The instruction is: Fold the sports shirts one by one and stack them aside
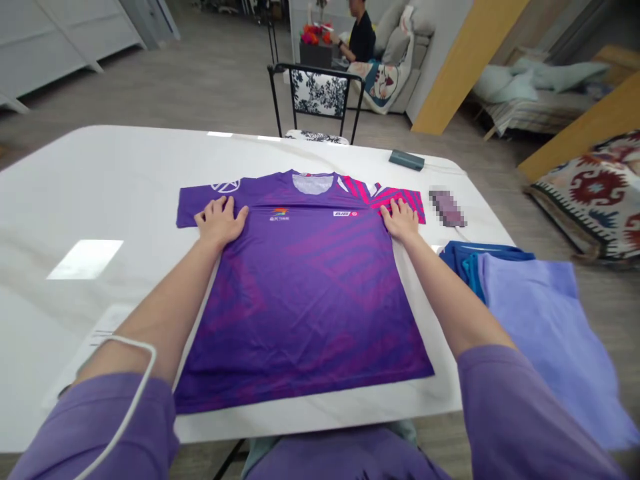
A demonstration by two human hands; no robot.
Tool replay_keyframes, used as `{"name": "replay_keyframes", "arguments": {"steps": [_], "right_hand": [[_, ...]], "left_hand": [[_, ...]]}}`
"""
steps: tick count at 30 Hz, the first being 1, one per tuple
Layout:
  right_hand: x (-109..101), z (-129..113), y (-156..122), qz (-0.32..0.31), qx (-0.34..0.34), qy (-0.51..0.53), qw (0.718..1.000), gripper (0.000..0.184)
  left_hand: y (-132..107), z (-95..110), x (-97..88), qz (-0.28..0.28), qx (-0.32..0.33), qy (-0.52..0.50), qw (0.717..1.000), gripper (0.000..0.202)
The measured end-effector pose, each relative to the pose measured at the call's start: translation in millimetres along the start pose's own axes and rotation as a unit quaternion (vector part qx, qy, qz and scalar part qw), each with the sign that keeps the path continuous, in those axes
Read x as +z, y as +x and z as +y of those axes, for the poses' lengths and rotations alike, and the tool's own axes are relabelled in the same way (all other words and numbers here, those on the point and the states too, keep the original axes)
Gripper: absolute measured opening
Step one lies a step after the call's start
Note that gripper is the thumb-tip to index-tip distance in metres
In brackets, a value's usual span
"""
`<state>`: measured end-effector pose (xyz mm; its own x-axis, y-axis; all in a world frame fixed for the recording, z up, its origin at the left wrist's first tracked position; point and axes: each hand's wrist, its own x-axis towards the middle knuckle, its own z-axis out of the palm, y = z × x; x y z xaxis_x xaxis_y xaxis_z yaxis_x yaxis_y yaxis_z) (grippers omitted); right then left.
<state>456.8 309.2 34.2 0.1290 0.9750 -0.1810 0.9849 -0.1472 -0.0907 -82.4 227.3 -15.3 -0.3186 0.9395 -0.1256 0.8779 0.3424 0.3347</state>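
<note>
A purple T-shirt [310, 293] with pink stripes and small chest logos lies spread flat on the white table [125, 180], its collar at the far side and its hem toward me. My left hand [221, 221] rests palm down near the left sleeve, fingers spread on the fabric. On the other side, my right hand [401, 219] lies flat by the striped right sleeve, fingers stretched out. Neither hand grips the cloth. A faint crease runs across the chest between the hands.
At the table's right edge lie folded blue garments [485, 253] and a lavender cloth [545, 320] hanging over. A blurred-out phone [448, 208] and a dark power bank [407, 160] sit at the far right. Behind the table are a chair [320, 93] and a seated person [361, 37].
</note>
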Motion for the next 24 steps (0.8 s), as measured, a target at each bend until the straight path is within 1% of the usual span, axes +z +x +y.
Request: {"name": "replay_keyframes", "arguments": {"steps": [3,5,7,8,9,11,12,14,16,18,20,22,24], "right_hand": [[7,-2,8,0.022,0.022,0.004,1.0,0.098],[8,-3,11,0.031,0.021,0.006,0.999,0.098],[3,-3,9,0.04,0.011,0.007,0.999,0.095],[0,-4,4,0.049,-0.001,0.004,0.999,0.093],[-4,-4,-5,0.061,-0.02,0.0,0.998,0.091],[-10,-8,-35,0.078,-0.084,-0.012,0.993,0.089],[-12,-10,-56,0.077,-0.127,-0.014,0.989,0.088],[-13,-13,-110,0.055,-0.215,-0.009,0.975,0.091],[-10,-12,-168,0.016,-0.287,-0.006,0.958,0.095],[-6,-7,-221,-0.027,-0.325,-0.013,0.945,0.097],[-2,-1,-258,-0.062,-0.331,-0.024,0.941,0.095],[-4,-1,-275,-0.067,-0.325,-0.031,0.943,0.096],[-11,-14,-275,-0.036,-0.32,-0.032,0.946,0.099]], "left_hand": [[5,-2,3.5,0.023,0.0,-0.017,1.0,0.1],[3,1,-0.4,0.016,0.007,-0.029,0.999,0.103],[-9,8,-9.0,0.001,0.01,-0.028,1.0,0.109],[-22,13,-14.2,-0.005,0.012,-0.024,1.0,0.112],[-39,19,-19.5,-0.011,0.02,-0.02,1.0,0.113],[-87,28,-28.6,-0.032,0.056,-0.019,0.998,0.111],[-117,32,-32.2,-0.047,0.086,-0.023,0.995,0.108],[-182,33,-38.0,-0.071,0.141,-0.029,0.987,0.104],[-246,27,-42.6,-0.077,0.16,-0.034,0.984,0.101],[-300,15,-46.8,-0.072,0.137,-0.039,0.987,0.095],[-341,1,-51.0,-0.06,0.102,-0.04,0.992,0.089],[-369,-10,-55.9,-0.036,0.071,-0.038,0.996,0.086],[-389,-18,-61.5,-0.003,0.031,-0.038,0.999,0.086]]}}
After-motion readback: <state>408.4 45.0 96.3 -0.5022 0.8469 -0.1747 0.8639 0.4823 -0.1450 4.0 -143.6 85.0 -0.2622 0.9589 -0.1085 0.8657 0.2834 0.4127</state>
